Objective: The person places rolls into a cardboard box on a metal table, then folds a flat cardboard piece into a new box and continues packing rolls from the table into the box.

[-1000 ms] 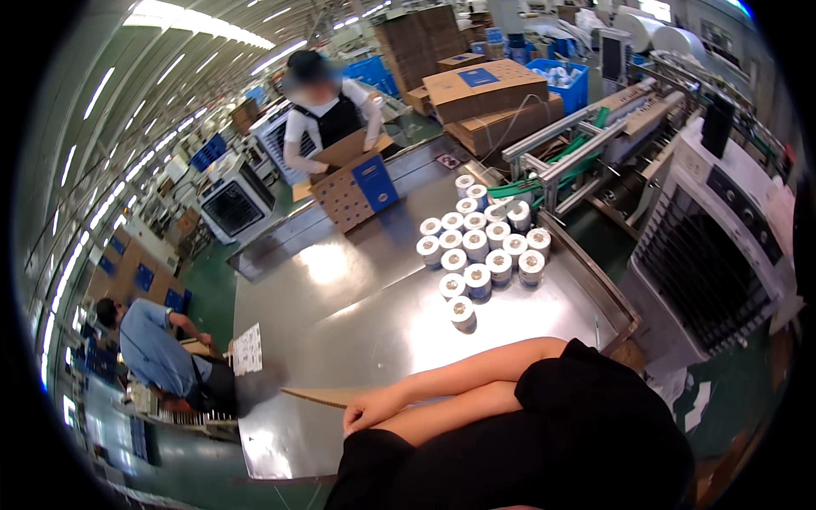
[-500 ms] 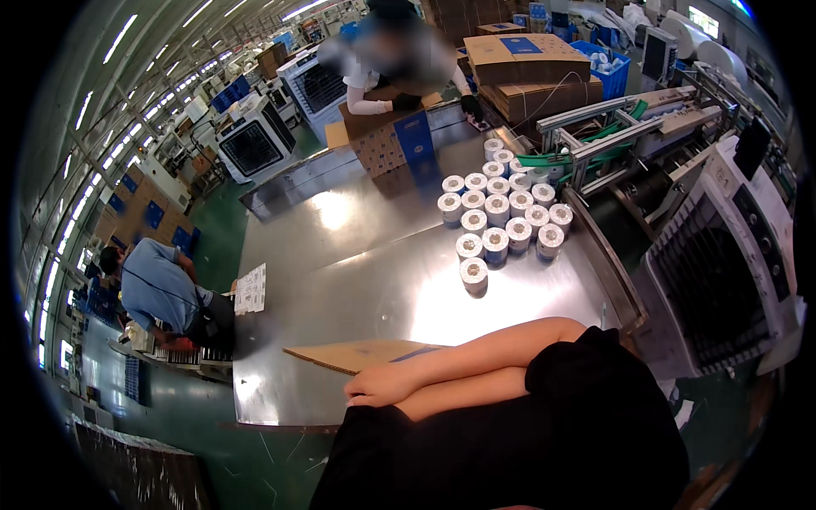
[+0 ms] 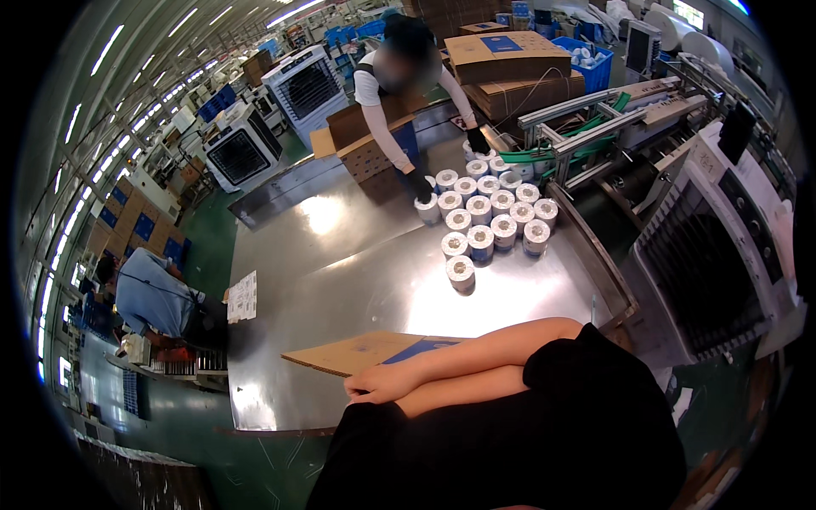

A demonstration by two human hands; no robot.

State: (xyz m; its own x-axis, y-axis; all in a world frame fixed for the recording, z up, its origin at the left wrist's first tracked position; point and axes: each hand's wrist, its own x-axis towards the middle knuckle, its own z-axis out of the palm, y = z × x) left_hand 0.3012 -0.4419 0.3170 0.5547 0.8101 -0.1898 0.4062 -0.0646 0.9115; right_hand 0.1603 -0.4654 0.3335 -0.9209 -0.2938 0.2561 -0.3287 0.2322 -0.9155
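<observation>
My forearms are folded across each other at the table's near edge. My right hand (image 3: 374,385) lies loosely closed against my black left sleeve (image 3: 374,418), holding nothing that I can see. My left forearm (image 3: 467,393) runs underneath, and my left hand is hidden by the other arm and sleeve. Just beyond my right hand lies a flat piece of brown cardboard (image 3: 336,352) with a blue patch. Several white paper-like rolls (image 3: 460,272) with blue lower sides stand upright farther off. Across the table a co-worker's black-gloved hand (image 3: 419,184) touches one roll, and the other glove (image 3: 478,140) reaches the back rolls.
An open carton (image 3: 365,166) stands beside the co-worker on the metal table (image 3: 314,289). Flattened cartons (image 3: 510,64) are stacked behind. A conveyor with green rails (image 3: 578,136) and a white air cooler (image 3: 714,246) border the right. Another person (image 3: 157,293) bends at the left.
The co-worker has leaned forward, moving one gloved hand from the carton to the rolls and the other to the back rolls. The view has shifted slightly; my folded arms keep their pose.
</observation>
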